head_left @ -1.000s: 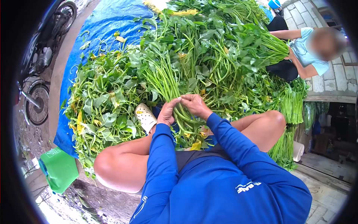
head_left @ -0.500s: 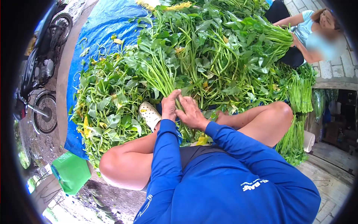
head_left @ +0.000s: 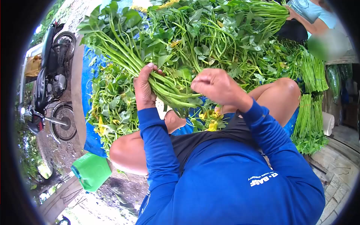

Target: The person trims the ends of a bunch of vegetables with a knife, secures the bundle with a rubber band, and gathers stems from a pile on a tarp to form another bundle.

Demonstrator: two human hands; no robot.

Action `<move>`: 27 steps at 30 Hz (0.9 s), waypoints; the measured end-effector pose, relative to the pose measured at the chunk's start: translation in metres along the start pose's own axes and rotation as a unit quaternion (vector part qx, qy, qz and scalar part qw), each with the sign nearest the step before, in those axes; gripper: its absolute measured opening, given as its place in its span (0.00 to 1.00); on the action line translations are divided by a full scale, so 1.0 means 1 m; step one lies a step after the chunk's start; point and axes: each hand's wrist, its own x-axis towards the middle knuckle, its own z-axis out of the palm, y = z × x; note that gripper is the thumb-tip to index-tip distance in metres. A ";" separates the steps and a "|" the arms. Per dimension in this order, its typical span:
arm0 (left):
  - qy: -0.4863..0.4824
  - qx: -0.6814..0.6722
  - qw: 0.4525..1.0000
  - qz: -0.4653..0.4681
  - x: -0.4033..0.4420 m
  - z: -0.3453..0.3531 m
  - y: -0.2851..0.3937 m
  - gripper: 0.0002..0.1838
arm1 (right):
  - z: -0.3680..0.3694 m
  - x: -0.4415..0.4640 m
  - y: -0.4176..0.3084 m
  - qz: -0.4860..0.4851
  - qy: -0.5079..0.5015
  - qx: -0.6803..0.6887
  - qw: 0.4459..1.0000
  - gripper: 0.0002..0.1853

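Note:
My left hand (head_left: 145, 88) is wrapped round a bunch of water spinach (head_left: 127, 56), its leaves up to the left and its cut stem ends pointing right. Just right of those ends, my right hand (head_left: 217, 86) hovers apart from the bunch with its fingers curled together. Whatever those fingers may hold is hidden. Beneath and beyond both hands spreads a large heap of loose water spinach (head_left: 221, 45), with some yellow leaves (head_left: 212, 125) near my feet.
A blue tarp (head_left: 93, 144) lies under the heap. Bundled stems (head_left: 314, 71) are stacked at the right. Another person's hand (head_left: 291, 13) grips greens at the upper right. A green container (head_left: 92, 172) and a motorcycle (head_left: 52, 82) stand at the left.
My left hand has lifted the bunch up and left, tilting its leafy end leftward. My right hand has come off the stems and moved right. The view has shifted slightly.

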 end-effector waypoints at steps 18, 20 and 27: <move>0.031 -0.080 0.996 0.018 -0.025 -0.006 0.025 0.09 | 0.050 -0.097 0.005 -0.127 -0.041 -0.137 0.981 0.06; 0.057 -0.085 0.994 0.039 -0.014 -0.017 0.032 0.10 | 0.050 -0.111 0.011 -0.127 -0.044 -0.120 0.984 0.06; 0.167 -0.044 0.978 0.118 -0.007 -0.030 0.052 0.12 | 0.013 -0.129 0.003 -0.047 -0.064 -0.075 0.994 0.05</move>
